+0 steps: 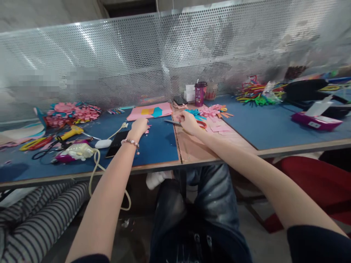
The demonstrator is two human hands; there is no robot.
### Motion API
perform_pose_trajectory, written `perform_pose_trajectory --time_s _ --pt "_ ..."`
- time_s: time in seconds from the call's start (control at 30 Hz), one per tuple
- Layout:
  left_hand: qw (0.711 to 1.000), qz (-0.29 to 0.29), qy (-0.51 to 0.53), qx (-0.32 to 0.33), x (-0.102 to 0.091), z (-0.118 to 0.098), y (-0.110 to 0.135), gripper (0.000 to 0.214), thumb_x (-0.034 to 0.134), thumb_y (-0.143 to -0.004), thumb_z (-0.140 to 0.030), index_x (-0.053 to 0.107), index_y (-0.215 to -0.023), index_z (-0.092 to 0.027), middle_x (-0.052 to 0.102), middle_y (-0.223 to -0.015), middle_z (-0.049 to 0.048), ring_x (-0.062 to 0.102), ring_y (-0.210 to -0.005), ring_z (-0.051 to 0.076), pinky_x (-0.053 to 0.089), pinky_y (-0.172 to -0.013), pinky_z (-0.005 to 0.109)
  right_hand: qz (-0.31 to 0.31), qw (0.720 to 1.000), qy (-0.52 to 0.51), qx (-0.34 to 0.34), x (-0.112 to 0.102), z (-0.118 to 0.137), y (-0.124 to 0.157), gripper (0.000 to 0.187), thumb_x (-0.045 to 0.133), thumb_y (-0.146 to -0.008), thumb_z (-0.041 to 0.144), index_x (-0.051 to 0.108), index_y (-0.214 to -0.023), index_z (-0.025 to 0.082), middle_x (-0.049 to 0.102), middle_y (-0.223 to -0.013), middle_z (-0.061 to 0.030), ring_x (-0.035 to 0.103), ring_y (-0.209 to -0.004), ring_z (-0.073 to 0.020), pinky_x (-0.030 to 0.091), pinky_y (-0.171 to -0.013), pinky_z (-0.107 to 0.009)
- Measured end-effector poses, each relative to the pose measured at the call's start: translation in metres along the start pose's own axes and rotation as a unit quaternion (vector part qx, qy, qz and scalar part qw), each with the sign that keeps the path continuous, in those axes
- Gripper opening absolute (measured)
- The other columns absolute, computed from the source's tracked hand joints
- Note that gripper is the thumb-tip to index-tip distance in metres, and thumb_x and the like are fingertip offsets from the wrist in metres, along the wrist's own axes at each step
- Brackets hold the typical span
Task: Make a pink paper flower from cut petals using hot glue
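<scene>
My left hand (pixel 139 126) is closed over the blue mat, with small pink paper pieces (pixel 148 128) showing at its fingertips. Just beyond it lies a stack of pink paper sheets (pixel 137 114) with orange and blue pieces on top. My right hand (pixel 189 122) is over the bare strip of table, its fingers bent together. A pair of scissors passes under this hand: the blades (pixel 172 121) point left, and the red handle (pixel 202 124) shows on the right. Whether the fingers grip the scissors or a bit of paper is hidden. Blue paper strips (pixel 196 113) and pink ones (pixel 212 110) lie beyond.
A glue gun (pixel 71 133), a black tablet-like slab (pixel 119 140) and a pale cable (pixel 96 160) are at left, near a heap of pink pieces (pixel 72 114). A purple cup (pixel 200 94) stands at the back. A tissue pack (pixel 315 120) is at right. Another person's striped legs (pixel 52 212) are beside me.
</scene>
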State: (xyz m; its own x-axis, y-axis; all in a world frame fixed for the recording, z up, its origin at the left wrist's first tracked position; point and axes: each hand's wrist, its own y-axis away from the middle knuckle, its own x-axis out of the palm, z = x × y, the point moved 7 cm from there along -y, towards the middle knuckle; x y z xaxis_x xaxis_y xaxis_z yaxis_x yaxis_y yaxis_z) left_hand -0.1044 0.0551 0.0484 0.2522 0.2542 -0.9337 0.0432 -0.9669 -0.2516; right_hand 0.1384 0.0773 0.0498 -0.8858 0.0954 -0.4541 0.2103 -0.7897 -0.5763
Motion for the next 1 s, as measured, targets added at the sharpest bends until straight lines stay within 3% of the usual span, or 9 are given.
perform_pose_trajectory --time_s 0.2,0.33,0.43,0.57,0.77,0.87,1.0 --pt "1.000 -0.005 -0.016 0.015 0.006 0.006 -0.008 0.014 0.068 -0.075 -0.025 0.076 -0.084 -0.018 0.075 -0.085 0.0136 0.066 -0.097 0.027 0.044 -0.092 0.032 0.062 0.993 -0.085 0.049 0.011 -0.002 0.006 0.024 0.061 -0.079 0.027 0.054 -0.058 0.017 0.056 -0.063 -0.0022 0.048 -0.064 -0.0152 0.033 -0.064 -0.029" --pt "0.999 -0.008 0.000 0.037 0.006 0.008 -0.011 0.013 0.064 -0.071 -0.015 0.076 -0.076 -0.017 0.074 -0.086 0.0148 0.067 -0.096 0.029 0.043 -0.095 0.036 0.109 0.972 -0.182 0.097 0.020 -0.008 0.011 0.030 0.066 -0.076 0.044 0.063 -0.067 0.016 0.058 -0.064 -0.0014 0.046 -0.057 -0.0119 0.034 -0.057 -0.028" --pt "0.998 -0.011 0.036 0.051 0.008 0.005 -0.015 0.015 0.060 -0.071 -0.014 0.074 -0.075 -0.017 0.073 -0.081 0.0139 0.067 -0.090 0.029 0.044 -0.093 0.039 0.130 0.950 -0.254 0.124 0.024 -0.009 0.014 0.033 0.070 -0.070 0.048 0.063 -0.070 0.016 0.061 -0.068 -0.0021 0.049 -0.059 -0.0114 0.037 -0.055 -0.026" --pt "0.989 -0.008 0.128 0.069 0.011 -0.007 -0.020 0.018 0.059 -0.070 -0.015 0.072 -0.083 -0.016 0.074 -0.087 0.0104 0.068 -0.086 0.024 0.049 -0.087 0.034 0.144 0.926 -0.312 0.155 0.027 -0.010 0.015 0.034 0.074 -0.065 0.049 0.064 -0.071 0.017 0.062 -0.069 -0.0017 0.050 -0.060 -0.0110 0.038 -0.055 -0.025" --pt "0.953 0.023 0.292 0.075 0.014 -0.028 0.000 0.018 0.052 -0.076 -0.021 0.066 -0.086 -0.015 0.073 -0.098 0.0104 0.069 -0.090 0.018 0.054 -0.077 0.029 0.161 0.907 -0.340 0.190 0.023 -0.015 0.015 0.027 0.076 -0.067 0.041 0.064 -0.065 0.016 0.060 -0.061 -0.0005 0.047 -0.055 -0.0098 0.034 -0.051 -0.025" --pt "0.894 0.077 0.442 -0.005 0.022 -0.033 0.013 0.018 0.058 -0.072 -0.023 0.064 -0.088 -0.016 0.072 -0.095 0.0098 0.067 -0.088 0.019 0.054 -0.073 0.029 0.166 0.895 -0.360 0.204 0.021 -0.016 0.012 0.025 0.075 -0.069 0.039 0.063 -0.065 0.017 0.060 -0.062 0.0004 0.048 -0.053 -0.0094 0.035 -0.052 -0.025" --pt "0.865 0.113 0.487 -0.042 0.026 -0.044 0.022 0.016 0.062 -0.072 -0.028 0.065 -0.084 -0.018 0.072 -0.098 0.0088 0.065 -0.084 0.017 0.050 -0.068 0.026 0.198 0.867 -0.403 0.217 0.026 -0.011 0.010 0.019 0.074 -0.071 0.035 0.066 -0.071 0.018 0.068 -0.077 -0.0039 0.062 -0.069 -0.0133 0.047 -0.065 -0.027"
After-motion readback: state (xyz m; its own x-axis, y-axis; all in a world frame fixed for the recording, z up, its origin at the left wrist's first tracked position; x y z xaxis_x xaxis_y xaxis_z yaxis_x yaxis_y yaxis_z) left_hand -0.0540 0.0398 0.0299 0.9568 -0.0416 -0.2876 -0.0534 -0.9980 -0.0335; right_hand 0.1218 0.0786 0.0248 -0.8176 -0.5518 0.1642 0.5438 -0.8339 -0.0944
